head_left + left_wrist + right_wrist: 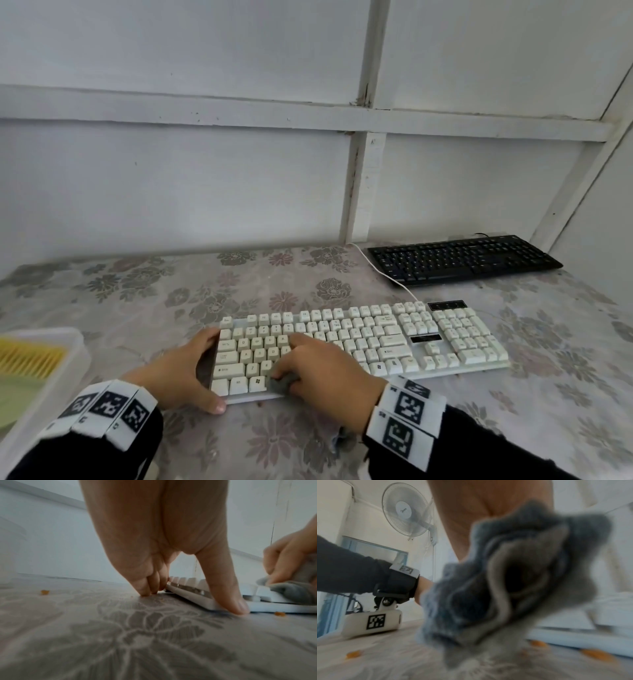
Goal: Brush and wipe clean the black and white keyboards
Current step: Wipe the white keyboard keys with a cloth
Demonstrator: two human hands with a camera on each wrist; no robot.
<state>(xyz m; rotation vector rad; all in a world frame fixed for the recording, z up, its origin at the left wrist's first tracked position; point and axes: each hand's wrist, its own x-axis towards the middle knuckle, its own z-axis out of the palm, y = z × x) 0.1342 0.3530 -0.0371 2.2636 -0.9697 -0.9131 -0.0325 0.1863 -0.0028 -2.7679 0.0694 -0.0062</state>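
Observation:
A white keyboard [394, 339] lies across the middle of the flowered table. My left hand [185, 370] grips its left end, fingers at the far corner and thumb [228, 595] against the near edge [192, 599]. My right hand [322, 373] rests over the lower-left keys and holds a bunched grey cloth [286, 382], pressed onto the keys. In the right wrist view the grey cloth [513, 574] fills the middle, blurred, under the palm. A black keyboard [462, 258] sits at the back right, untouched.
A clear plastic tray [51, 363] holding a yellow brush [30, 356] and a green cloth stands at the left edge. The white keyboard's cable [380, 270] runs past the black keyboard. Small orange crumbs [45, 592] lie on the tablecloth. Walls close in behind and on the right.

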